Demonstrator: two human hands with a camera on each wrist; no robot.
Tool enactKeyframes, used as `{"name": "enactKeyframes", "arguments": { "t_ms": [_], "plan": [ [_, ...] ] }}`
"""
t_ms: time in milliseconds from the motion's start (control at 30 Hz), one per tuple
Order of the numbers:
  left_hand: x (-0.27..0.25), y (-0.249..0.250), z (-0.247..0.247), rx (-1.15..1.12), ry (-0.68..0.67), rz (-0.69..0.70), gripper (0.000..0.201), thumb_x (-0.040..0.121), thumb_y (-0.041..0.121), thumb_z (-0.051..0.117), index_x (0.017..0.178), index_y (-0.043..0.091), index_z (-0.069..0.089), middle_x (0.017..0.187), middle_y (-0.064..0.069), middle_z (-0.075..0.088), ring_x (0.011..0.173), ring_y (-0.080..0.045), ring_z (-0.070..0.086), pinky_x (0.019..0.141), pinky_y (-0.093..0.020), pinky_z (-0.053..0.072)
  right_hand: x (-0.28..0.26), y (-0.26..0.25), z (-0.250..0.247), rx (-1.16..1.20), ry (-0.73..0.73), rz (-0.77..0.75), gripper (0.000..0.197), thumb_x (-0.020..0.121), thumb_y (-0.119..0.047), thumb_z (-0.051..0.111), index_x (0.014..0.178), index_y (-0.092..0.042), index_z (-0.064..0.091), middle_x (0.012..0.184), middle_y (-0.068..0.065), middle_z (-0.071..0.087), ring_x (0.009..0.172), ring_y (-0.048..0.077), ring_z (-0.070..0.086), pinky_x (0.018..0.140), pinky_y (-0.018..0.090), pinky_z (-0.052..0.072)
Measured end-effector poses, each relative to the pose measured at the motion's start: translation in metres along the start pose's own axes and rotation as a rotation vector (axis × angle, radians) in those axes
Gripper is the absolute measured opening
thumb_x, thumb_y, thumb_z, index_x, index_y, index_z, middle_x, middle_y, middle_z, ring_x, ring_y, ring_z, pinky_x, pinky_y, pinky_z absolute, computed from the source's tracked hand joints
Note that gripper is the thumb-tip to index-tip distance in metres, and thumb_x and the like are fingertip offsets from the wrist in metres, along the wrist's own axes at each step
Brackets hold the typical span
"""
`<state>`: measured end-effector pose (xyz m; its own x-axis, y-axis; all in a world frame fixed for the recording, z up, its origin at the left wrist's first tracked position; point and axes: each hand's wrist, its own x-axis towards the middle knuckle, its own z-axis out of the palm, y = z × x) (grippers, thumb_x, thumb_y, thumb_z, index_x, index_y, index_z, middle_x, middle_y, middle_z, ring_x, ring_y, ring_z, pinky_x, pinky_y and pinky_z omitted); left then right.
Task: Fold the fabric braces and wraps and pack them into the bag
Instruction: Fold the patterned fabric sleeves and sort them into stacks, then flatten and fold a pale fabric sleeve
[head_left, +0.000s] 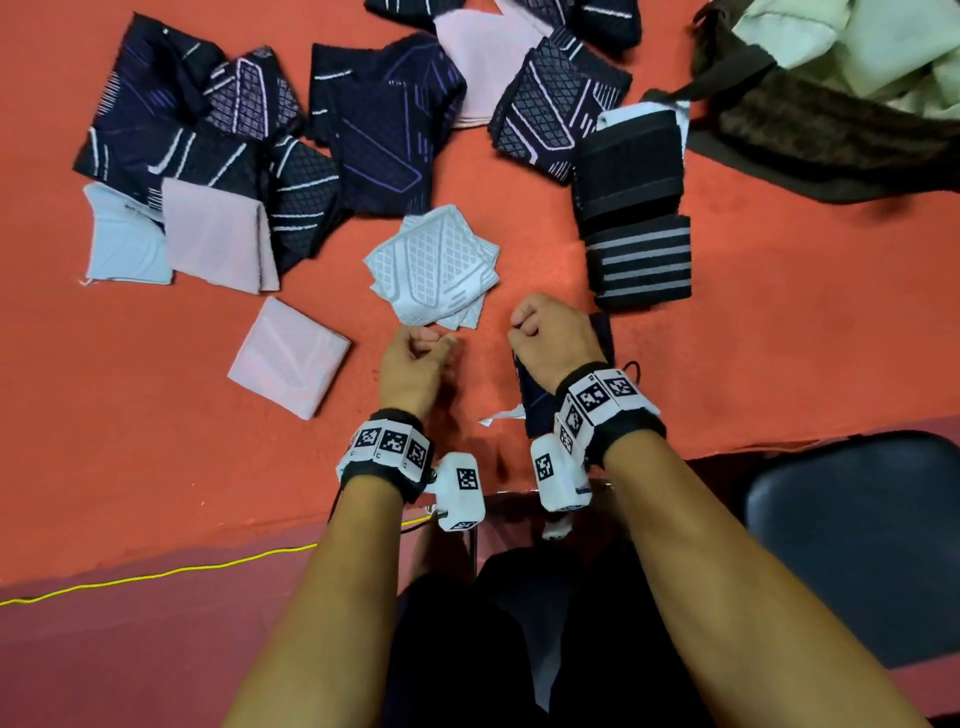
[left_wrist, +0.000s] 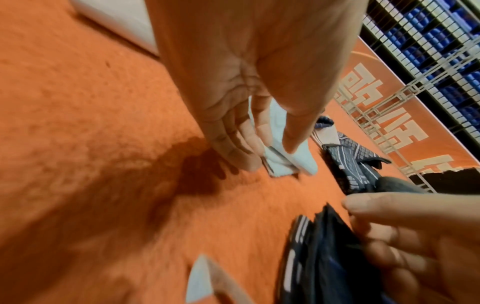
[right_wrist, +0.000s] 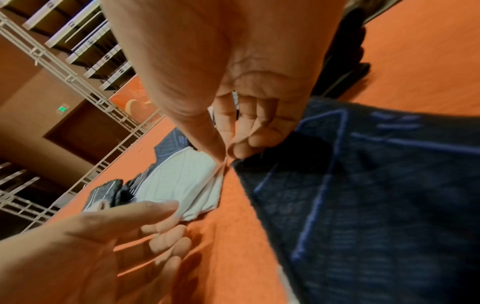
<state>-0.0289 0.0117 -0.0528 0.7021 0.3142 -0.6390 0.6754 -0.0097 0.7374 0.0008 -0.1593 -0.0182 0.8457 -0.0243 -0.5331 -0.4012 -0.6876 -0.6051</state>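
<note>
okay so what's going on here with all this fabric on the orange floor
A seated person is sorting fabric braces. The right hand pinches the corner of a dark navy brace lying on the orange floor. The left hand hovers with loosely curled fingers, holding nothing, near a folded white brace. Folded pink, white and dark pieces lie scattered beyond. The brown bag sits open at the far right.

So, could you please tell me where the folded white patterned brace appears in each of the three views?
Head: the white brace lies mid-frame on the orange mat, just beyond the left hand.
Left wrist: centre, past the left hand's fingers, at.
Right wrist: centre-left, beyond the right hand.
Shared landmark: the dark navy brace that the right hand pinches.
</note>
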Motion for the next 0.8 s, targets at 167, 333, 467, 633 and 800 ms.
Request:
{"name": "enactKeyframes", "arguments": {
  "t_ms": [167,333,467,633,800],
  "plan": [
    [0.019,0.013,-0.028,-0.021,0.097,0.011,0.031,0.079,0.026,0.071,0.096,0.029,0.046,0.089,-0.005,0.062,0.074,-0.023,0.066,0.075,-0.049,0.057,0.026,-0.034,0.015,-0.036,0.014,-0.047,0.034,0.092,-0.017,0.056,0.125,-0.016,0.054,0.120,0.005,0.059,0.099,0.020,0.058,0.084,0.033,0.047],
    [0.030,0.020,-0.037,-0.102,-0.055,-0.059,0.021,0.095,0.016,0.061,0.105,0.030,0.050,0.091,-0.006,0.064,0.061,-0.018,0.065,0.058,-0.028,0.057,0.040,-0.048,0.024,-0.070,-0.008,0.047,0.051,0.095,-0.013,0.053,0.144,-0.014,0.039,0.129,0.009,0.040,0.080,0.015,0.046,0.076,0.024,0.038],
    [0.030,0.027,-0.040,-0.140,-0.140,-0.109,0.021,0.098,0.011,0.058,0.106,0.025,0.046,0.097,-0.012,0.066,0.072,-0.023,0.070,0.057,-0.024,0.059,0.042,-0.048,0.028,-0.063,-0.013,0.106,0.051,0.093,-0.013,0.053,0.143,-0.016,0.042,0.132,0.010,0.038,0.077,0.018,0.050,0.073,0.026,0.042],
    [0.020,0.031,-0.043,-0.224,-0.170,-0.205,0.023,0.098,0.000,0.051,0.097,0.023,0.050,0.104,-0.011,0.065,0.074,-0.020,0.073,0.062,-0.022,0.061,0.031,-0.052,0.026,-0.051,-0.053,0.107,0.035,0.088,-0.012,0.056,0.122,-0.019,0.054,0.124,0.009,0.049,0.082,0.017,0.049,0.069,0.023,0.037],
    [-0.003,0.024,-0.059,-0.342,-0.114,-0.280,0.036,0.086,-0.012,0.044,0.112,0.007,0.062,0.115,-0.020,0.067,0.089,-0.024,0.074,0.089,-0.036,0.059,0.011,-0.059,0.022,-0.044,-0.117,0.046,0.025,0.085,-0.012,0.055,0.106,-0.023,0.064,0.098,-0.004,0.063,0.085,0.015,0.055,0.058,0.022,0.034]
  ]
}}
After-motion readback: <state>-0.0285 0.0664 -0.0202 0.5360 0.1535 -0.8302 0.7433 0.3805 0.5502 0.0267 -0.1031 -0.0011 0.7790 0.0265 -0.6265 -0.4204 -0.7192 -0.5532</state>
